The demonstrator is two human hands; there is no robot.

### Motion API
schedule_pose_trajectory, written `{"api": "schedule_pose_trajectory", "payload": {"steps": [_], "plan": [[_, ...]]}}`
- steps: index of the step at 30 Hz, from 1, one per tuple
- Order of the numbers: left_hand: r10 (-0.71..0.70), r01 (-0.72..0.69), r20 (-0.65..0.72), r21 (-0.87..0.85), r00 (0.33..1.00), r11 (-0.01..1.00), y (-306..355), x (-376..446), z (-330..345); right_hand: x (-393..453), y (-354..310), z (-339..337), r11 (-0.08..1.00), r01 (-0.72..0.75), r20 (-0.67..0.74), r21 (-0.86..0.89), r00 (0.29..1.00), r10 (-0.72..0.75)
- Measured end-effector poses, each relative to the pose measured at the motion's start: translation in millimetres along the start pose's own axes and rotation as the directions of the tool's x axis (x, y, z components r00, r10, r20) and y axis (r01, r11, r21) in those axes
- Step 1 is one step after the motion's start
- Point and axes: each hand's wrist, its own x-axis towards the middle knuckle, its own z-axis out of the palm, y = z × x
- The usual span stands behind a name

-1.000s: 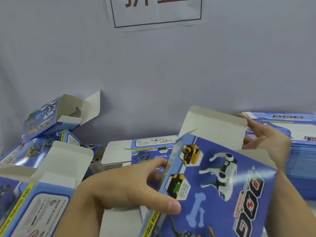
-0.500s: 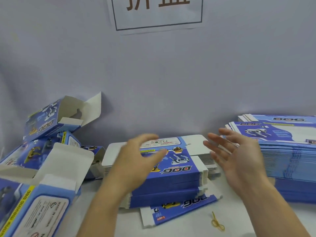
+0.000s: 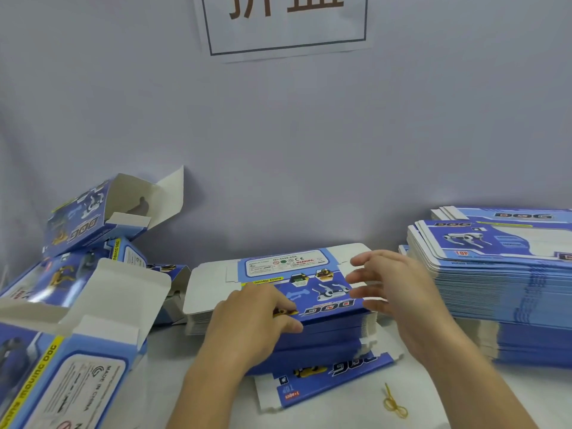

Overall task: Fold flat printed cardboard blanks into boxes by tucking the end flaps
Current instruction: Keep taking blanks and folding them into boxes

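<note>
While both hands work at the middle stack, the scene reads as follows.

Left hand: the left hand [image 3: 257,317] lies palm down on the near left part of the top blank [image 3: 309,286], fingers bent, fingertips at its near edge; whether they pinch that edge or only press on it cannot be told.

Right hand: the right hand [image 3: 393,289] hangs at the right end of the same blank, fingers spread and nearly straight, holding nothing; motion blur hides whether the fingertips touch the card.

Hands together: well apart, one at each end of the top blank.

Top blank: flat, blue, printed with a robot dog and the word DOG, lying uppermost on the middle stack [image 3: 325,332], its white end flaps spread to left and right.

Middle stack: flat blanks piled on the white table [image 3: 464,407], directly before the person; one loose blank [image 3: 325,379] sticks out askew from under its near side.

Right stack: a taller stack of blanks [image 3: 501,289], just beside the right hand, running out of view at the right edge.

Folded boxes: several made-up boxes [image 3: 77,274] heaped at the left, their top flaps standing open; the highest one [image 3: 102,212] leans against the wall.

Rubber band: a yellow rubber band [image 3: 393,404] lies on the table near the right forearm.

Wall: a grey wall with a white paper sign [image 3: 284,23] bearing large brown characters, cut off by the top edge.
</note>
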Motion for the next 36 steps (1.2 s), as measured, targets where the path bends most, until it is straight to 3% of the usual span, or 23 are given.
{"api": "schedule_pose_trajectory", "payload": {"steps": [4, 7, 8, 10, 12, 13, 15, 17, 19, 21, 23, 25, 27, 31, 34, 36], "plan": [[0.014, -0.027, -0.217, -0.058, 0.976, 0.998, 4.3, -1.2, -6.6, 0.3, 0.8, -1.1, 0.999, 0.051, -0.047, 0.017, 0.998, -0.05], [0.058, -0.115, -0.535, -0.074, 0.843, 0.991, 12.3, -4.1, -17.1, -2.9, 1.1, 1.0, 0.989, 0.131, -0.031, -0.068, 0.991, -0.133], [0.054, -0.167, -0.607, -0.131, 0.793, 0.977, 16.2, -5.9, -22.6, -4.4, 1.2, 1.2, 0.974, 0.184, 0.039, -0.134, 0.983, -0.181], [0.028, -0.296, -0.677, -0.283, 0.735, 0.912, 25.6, -10.5, -34.4, -8.3, 3.7, 4.5, 0.926, 0.307, 0.304, -0.22, 0.923, -0.234], [0.017, -0.428, -0.65, -0.479, 0.759, 0.766, 37.8, -16.0, -44.8, -15.9, 4.0, 15.7, 0.919, 0.352, 0.543, -0.175, 0.814, -0.208], [0.039, -0.471, -0.602, -0.582, 0.797, 0.663, 43.9, -18.4, -48.3, -19.2, 3.5, 22.4, 0.924, 0.365, 0.597, -0.117, 0.769, -0.228], [0.128, -0.466, -0.467, -0.739, 0.875, 0.487, 52.0, -22.5, -51.3, -21.4, 1.1, 29.2, 0.912, 0.405, 0.559, 0.067, 0.742, -0.371], [0.231, -0.398, -0.328, -0.808, 0.916, 0.434, 53.4, -23.2, -51.0, -22.5, -9.3, 25.1, 0.891, 0.416, 0.405, 0.181, 0.794, -0.453], [0.273, -0.4, -0.302, -0.787, 0.913, 0.469, 49.9, -22.0, -47.1, -21.7, -16.2, 14.5, 0.895, 0.391, 0.252, 0.215, 0.863, -0.438], [0.253, -0.459, -0.398, -0.601, 0.882, 0.654, 44.9, -19.8, -41.5, -18.8, -21.2, 2.2, 0.908, 0.309, 0.162, 0.283, 0.918, -0.362], [0.274, -0.447, -0.407, -0.429, 0.871, 0.785, 42.6, -18.7, -36.3, -18.1, -23.4, -6.6, 0.922, 0.256, 0.192, 0.291, 0.928, -0.319], [0.296, -0.409, -0.332, -0.357, 0.896, 0.84, 41.9, -18.6, -30.3, -21.0, -27.5, -10.9, 0.935, 0.317, 0.33, 0.156, 0.876, -0.352], [0.288, -0.373, -0.283, -0.316, 0.915, 0.873, 43.1, -19.2, -26.4, -26.3, -32.1, -10.0, 0.925, 0.376, 0.451, 0.058, 0.817, -0.36], [0.28, -0.38, -0.327, -0.297, 0.903, 0.876, 42.5, -19.8, -24.1, -36.4, -35.9, -9.6, 0.917, 0.398, 0.572, -0.017, 0.756, -0.318], [0.272, -0.389, -0.376, -0.281, 0.886, 0.878, 37.3, -16.9, -24.9, -39.5, -38.9, -8.4, 0.89, 0.449, 0.609, -0.076, 0.728, -0.315], [0.26, -0.402, -0.432, -0.28, 0.864, 0.872, 33.2, -14.3, -25.0, -40.6, -40.6, -4.8, 0.863, 0.489, 0.573, -0.128, 0.747, -0.338]]}}
